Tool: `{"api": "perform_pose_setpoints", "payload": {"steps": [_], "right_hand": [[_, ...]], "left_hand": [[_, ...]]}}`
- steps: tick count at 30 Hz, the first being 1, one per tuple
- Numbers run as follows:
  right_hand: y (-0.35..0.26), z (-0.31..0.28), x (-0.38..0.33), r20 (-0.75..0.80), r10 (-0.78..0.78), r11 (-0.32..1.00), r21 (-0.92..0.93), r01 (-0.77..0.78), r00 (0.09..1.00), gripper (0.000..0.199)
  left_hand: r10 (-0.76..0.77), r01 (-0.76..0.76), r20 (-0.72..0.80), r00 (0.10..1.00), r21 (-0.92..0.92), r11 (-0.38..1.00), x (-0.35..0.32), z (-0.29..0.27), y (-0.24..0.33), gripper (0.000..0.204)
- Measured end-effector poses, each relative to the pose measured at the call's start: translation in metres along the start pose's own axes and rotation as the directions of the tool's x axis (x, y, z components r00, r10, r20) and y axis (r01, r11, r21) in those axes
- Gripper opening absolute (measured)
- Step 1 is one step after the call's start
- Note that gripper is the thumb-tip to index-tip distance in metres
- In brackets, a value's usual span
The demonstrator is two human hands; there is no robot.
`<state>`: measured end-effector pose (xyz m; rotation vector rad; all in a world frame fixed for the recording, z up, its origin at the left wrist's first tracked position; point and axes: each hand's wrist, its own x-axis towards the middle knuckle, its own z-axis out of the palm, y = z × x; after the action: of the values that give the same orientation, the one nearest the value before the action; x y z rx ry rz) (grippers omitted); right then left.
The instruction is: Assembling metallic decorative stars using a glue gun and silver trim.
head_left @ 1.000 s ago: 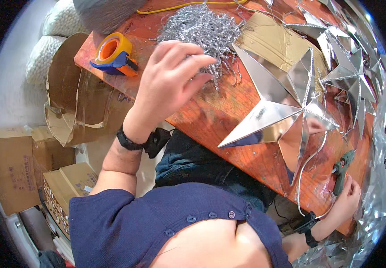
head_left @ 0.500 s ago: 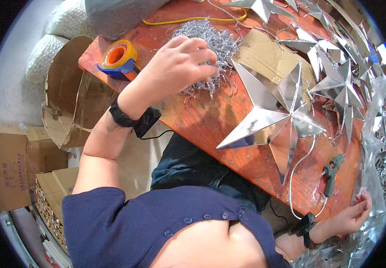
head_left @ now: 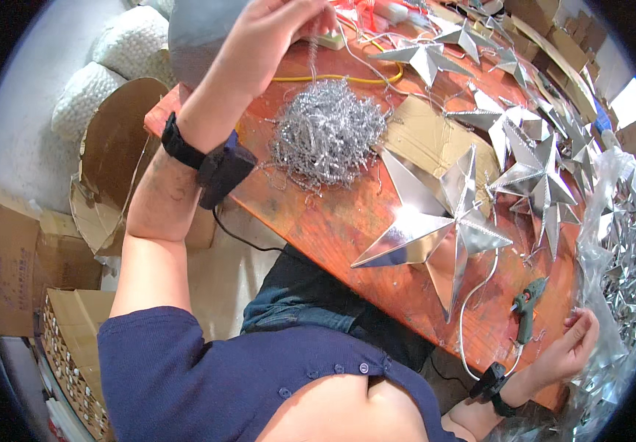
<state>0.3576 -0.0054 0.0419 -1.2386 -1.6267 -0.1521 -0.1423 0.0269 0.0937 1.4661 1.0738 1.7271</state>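
My left hand (head_left: pixel 279 22) is raised at the top edge, its fingers pinched on a thin silver tinsel strand (head_left: pixel 313 60). That strand hangs down to a tangled heap of silver tinsel (head_left: pixel 327 134) on the table. My right hand (head_left: pixel 572 345) is by the table's right edge, beside clear plastic. Its fingers are curled together, and whatever is in them is too small to make out. A large shiny silver star (head_left: pixel 455 218) with beaded trim lies between my hands. Near my right hand rests a green glue gun (head_left: pixel 528 298) with a white cord.
Several silver stars (head_left: pixel 535 173) crowd the far right of the orange-red table (head_left: pixel 310 236). A flat cardboard piece (head_left: pixel 436 132) lies behind the large star. A yellow cord (head_left: pixel 296 79) crosses the back. Cardboard boxes (head_left: pixel 8 258) and white bubbly bundles (head_left: pixel 86 99) stand at left.
My left hand has moved up and away from the tinsel heap, drawing a strand up with it. My right hand has risen slightly, its fingers more drawn together. The view has shifted a little.
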Motion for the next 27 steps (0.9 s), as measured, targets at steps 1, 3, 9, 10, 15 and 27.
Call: {"api": "perform_pose_setpoints", "payload": {"steps": [1,3,9,10,15,27], "right_hand": [[-0.003,0.005,0.002,-0.007,0.021,1.0,0.017,-0.021,1.0,0.02],[-0.016,0.013,0.008,-0.033,0.041,0.999,0.02,-0.041,0.999,0.018],[-0.086,0.057,0.034,0.574,0.048,0.743,0.527,-0.413,0.818,0.019],[-0.114,0.059,0.039,0.66,0.073,0.741,0.466,-0.483,0.748,0.024],[-0.152,0.09,0.043,0.752,-0.056,0.158,0.656,-0.738,0.656,0.053],[-0.08,0.07,0.045,0.438,0.139,-0.417,0.839,-0.349,0.888,0.024]], "left_hand": [[0.013,-0.013,-0.002,1.0,0.01,1.0,0.005,-0.001,0.01,0.011],[0.092,-0.074,0.13,0.987,-0.137,0.988,0.02,0.0,0.024,0.009],[-0.179,0.157,0.243,0.953,0.107,0.982,0.015,0.069,0.056,0.011],[-0.243,0.206,0.31,0.919,0.147,0.967,0.014,0.081,0.054,0.014],[0.009,-0.241,0.536,0.844,0.364,0.9,-0.012,0.141,0.045,0.012],[0.205,-0.437,0.569,0.796,0.306,0.846,-0.061,0.171,0.008,0.014]]}}
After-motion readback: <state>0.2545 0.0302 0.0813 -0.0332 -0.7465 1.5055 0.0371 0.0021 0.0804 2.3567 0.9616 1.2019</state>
